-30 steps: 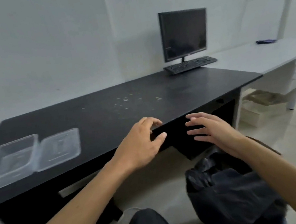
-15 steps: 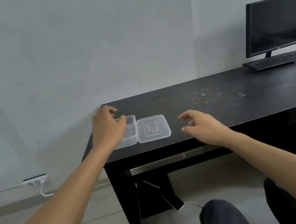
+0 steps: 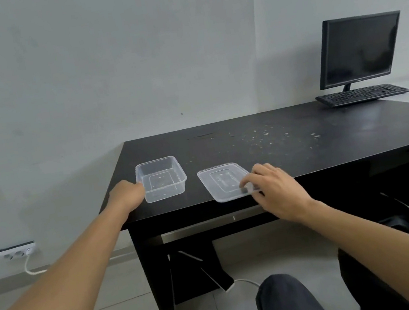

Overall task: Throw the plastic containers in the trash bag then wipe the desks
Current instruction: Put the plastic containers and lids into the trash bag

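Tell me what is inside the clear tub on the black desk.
The clear tub holds no food, only a few tiny specks on its bottom. The left hand grips its left rim, covering that edge.

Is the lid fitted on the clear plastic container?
No, the lid lies flat on the black desk, apart from the open container.

A clear plastic tub (image 3: 161, 179) stands open side up near the front left corner of the black desk (image 3: 304, 149). You can see right through it, and it looks empty. A left hand (image 3: 127, 198) holds its left wall. The flat clear lid (image 3: 222, 180) lies to the right of the tub, not touching it, at the desk's front edge. A right hand (image 3: 273, 189) pinches the lid's near right corner. Little pale crumbs dot the middle of the desk.
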